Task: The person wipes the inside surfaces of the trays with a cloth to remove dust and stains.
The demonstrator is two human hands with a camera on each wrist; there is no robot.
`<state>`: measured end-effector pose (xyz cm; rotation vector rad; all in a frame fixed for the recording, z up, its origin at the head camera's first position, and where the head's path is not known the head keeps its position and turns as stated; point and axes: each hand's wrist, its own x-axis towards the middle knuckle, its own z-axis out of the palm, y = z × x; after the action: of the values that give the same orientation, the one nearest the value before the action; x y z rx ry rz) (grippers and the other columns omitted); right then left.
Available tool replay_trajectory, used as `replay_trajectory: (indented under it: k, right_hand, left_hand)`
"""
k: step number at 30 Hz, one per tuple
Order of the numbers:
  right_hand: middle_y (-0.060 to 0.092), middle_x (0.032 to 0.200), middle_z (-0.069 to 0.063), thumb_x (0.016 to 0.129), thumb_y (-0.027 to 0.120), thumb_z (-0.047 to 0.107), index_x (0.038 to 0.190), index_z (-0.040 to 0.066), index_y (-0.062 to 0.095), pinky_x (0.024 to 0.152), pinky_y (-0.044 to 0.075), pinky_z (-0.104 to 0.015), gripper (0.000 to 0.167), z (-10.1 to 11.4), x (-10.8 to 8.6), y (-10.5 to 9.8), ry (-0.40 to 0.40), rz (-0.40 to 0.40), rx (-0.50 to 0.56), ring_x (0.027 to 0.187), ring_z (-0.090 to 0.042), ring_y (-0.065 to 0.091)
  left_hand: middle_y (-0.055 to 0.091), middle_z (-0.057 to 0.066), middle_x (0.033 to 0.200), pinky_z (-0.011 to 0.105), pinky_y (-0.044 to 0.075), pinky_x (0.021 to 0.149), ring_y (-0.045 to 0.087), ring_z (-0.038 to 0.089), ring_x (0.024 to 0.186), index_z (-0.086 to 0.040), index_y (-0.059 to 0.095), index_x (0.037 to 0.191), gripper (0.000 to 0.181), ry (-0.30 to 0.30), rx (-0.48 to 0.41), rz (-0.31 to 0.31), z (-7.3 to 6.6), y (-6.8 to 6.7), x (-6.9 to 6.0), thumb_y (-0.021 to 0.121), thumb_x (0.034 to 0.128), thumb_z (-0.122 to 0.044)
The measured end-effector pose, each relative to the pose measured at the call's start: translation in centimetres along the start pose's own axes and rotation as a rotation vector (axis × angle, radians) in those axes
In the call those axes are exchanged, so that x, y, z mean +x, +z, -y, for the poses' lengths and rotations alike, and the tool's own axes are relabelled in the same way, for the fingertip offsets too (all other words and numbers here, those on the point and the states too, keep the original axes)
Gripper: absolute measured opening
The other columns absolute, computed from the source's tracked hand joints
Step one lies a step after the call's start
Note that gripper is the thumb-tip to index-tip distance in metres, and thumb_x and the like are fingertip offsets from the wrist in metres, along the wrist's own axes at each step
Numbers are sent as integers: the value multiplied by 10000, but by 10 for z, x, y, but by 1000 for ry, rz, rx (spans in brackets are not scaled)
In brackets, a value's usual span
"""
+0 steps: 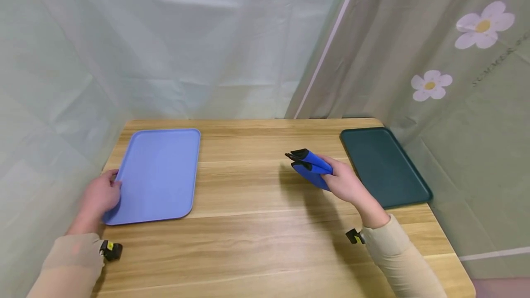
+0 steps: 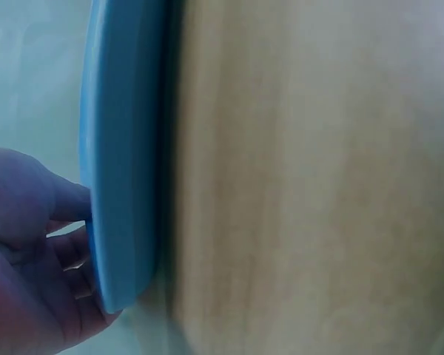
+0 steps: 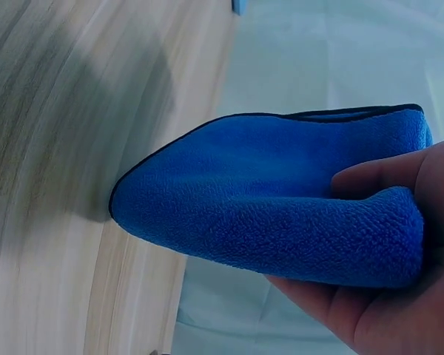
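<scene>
My left grip (image 1: pixel 100 192) pinches and my right grip (image 1: pixel 344 182) curls closed, both of them full, over a wooden surface (image 1: pixel 248 252) whose trays sit well apart, likely to give me room between. The blue tray (image 1: pixel 159 174) lies along its left edge, outer rim in my left hold, probably to steady it; the dark green tray (image 1: pixel 385 167) lies along the right edge, toward the far right corner. The blue cloth (image 3: pixel 266 229), folded in my right grip, seems raised off the surface between the trays, nearer the right edge, gathered perhaps to keep it compact.
</scene>
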<state>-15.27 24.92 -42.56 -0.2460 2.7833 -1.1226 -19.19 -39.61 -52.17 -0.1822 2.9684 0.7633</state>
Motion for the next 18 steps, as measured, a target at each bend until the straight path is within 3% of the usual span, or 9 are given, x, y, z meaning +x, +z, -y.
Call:
replay_trajectory:
  k: [7, 18]
  right_hand:
    - [606, 1493, -214, 1061, 507, 24, 1573, 65, 531, 1037, 529, -613, 514, -3, 0, 0, -21, -7, 2, 1320, -426, 613]
    - [566, 1548, -177, 1103, 503, 136, 1605, 98, 496, 1066, 511, -619, 504, -7, -3, -3, 32, 1, 56, 1369, -425, 575]
  left_hand:
    - [427, 519, 1350, 769, 410, 987, 440, 704, 1219, 252, 326, 1438, 470, -26, 20, 54, -5, -5, 0, 410, 1080, -41]
    - [446, 549, 1243, 712, 469, 905, 494, 672, 1110, 357, 315, 1332, 492, 12, -115, 84, 0, -14, 0, 315, 990, 3]
